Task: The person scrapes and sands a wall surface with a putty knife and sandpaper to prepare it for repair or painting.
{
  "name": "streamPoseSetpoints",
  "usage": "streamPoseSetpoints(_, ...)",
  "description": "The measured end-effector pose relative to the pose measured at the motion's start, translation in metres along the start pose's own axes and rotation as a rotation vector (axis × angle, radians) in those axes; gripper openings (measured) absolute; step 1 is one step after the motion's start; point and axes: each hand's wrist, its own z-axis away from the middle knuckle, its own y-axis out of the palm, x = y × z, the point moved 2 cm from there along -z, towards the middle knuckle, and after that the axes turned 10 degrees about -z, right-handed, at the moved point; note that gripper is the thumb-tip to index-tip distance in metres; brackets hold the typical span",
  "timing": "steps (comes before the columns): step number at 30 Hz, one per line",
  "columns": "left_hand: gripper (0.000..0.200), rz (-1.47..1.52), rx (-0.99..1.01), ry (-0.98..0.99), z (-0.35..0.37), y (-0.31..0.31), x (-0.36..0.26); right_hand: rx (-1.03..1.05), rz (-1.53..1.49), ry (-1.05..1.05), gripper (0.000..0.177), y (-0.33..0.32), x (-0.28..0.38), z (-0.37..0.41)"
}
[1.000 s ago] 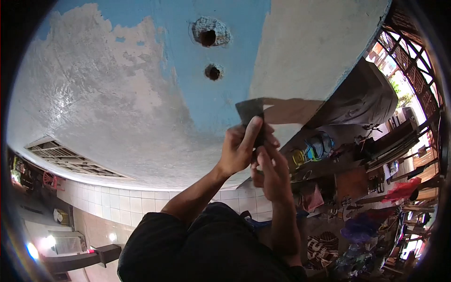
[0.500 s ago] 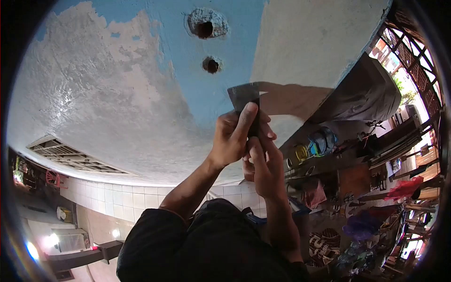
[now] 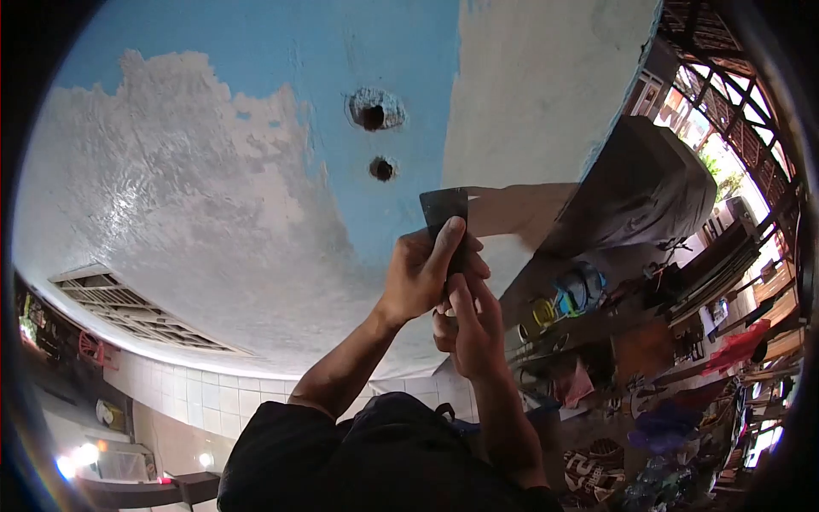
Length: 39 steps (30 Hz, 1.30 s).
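A putty knife (image 3: pixel 444 205) with a dark, flat blade is held up against the wall (image 3: pixel 213 171), its broad edge just below and right of the lower hole (image 3: pixel 382 169). My left hand (image 3: pixel 420 273) is closed around it, the thumb lying along the blade's base and the fingers behind. Lower down, my right hand (image 3: pixel 476 328) is closed on the handle end, most of which the fingers hide. Blue paint shows on the wall between grey-white filler patches. A larger, rough-edged hole (image 3: pixel 374 113) sits above the small one.
A slatted vent (image 3: pixel 145 307) is set into the wall at left, above white tiles (image 3: pixel 205 397). On the right stand a dark covered bulky object (image 3: pixel 644 192), a blue and yellow item (image 3: pixel 580 290) and cluttered shelves. A patterned cloth (image 3: pixel 595 469) lies lower right.
The view has tilted up, so the wall and holes appear lower. Both hands keep their hold, and the blade's edge now appears nearer the lower hole.
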Motion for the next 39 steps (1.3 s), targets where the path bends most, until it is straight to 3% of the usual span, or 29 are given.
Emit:
streamPoseSetpoints(4, 0.05, 0.037, 0.01, -0.03, -0.018, 0.001, -0.043, 0.027, -0.046, -0.014, 0.02, 0.024, 0.03, -0.001)
streamPoseSetpoints(9, 0.044, 0.072, 0.017, 0.078, -0.021, 0.007, -0.028, 0.038, -0.076, -0.007, 0.018, 0.018, 0.026, 0.005)
streamPoseSetpoints(13, 0.044, 0.11, 0.086, 0.017, -0.032, 0.003, -0.058, 0.014, -0.044, -0.029, 0.018, 0.036, 0.053, -0.002)
streamPoseSetpoints(17, 0.049, 0.109, -0.033, 0.097, -0.021, 0.015, -0.031, 0.021, -0.006, 0.0, 0.018, 0.018, 0.038, 0.008)
streamPoseSetpoints(21, 0.05, 0.161, 0.003, 0.075, -0.032, 0.012, -0.048, -0.071, 0.02, -0.027, 0.018, 0.036, 0.058, 0.002)
streamPoseSetpoints(23, 0.05, 0.004, -0.068, 0.187, -0.028, 0.01, -0.041, -0.049, 0.058, -0.015, 0.018, 0.031, 0.055, 0.003)
streamPoseSetpoints(25, 0.051, 0.13, -0.103, 0.044, -0.023, 0.015, -0.032, -0.01, 0.055, -0.006, 0.019, 0.023, 0.05, 0.005)
streamPoseSetpoints(29, 0.045, 0.127, -0.002, 0.049, -0.028, 0.01, -0.044, -0.05, 0.096, -0.044, 0.02, 0.034, 0.059, 0.003)
streamPoseSetpoints(36, 0.046, 0.113, -0.037, 0.155, -0.026, 0.013, -0.03, 0.007, 0.048, 0.013, 0.019, 0.02, 0.041, 0.006)
streamPoseSetpoints(37, 0.046, 0.022, -0.012, 0.066, -0.026, 0.006, -0.032, -0.004, 0.057, 0.001, 0.019, 0.024, 0.044, 0.007)
streamPoseSetpoints(39, 0.046, 0.168, -0.012, 0.043, -0.034, 0.006, -0.053, -0.021, 0.07, -0.029, 0.019, 0.043, 0.062, -0.001)
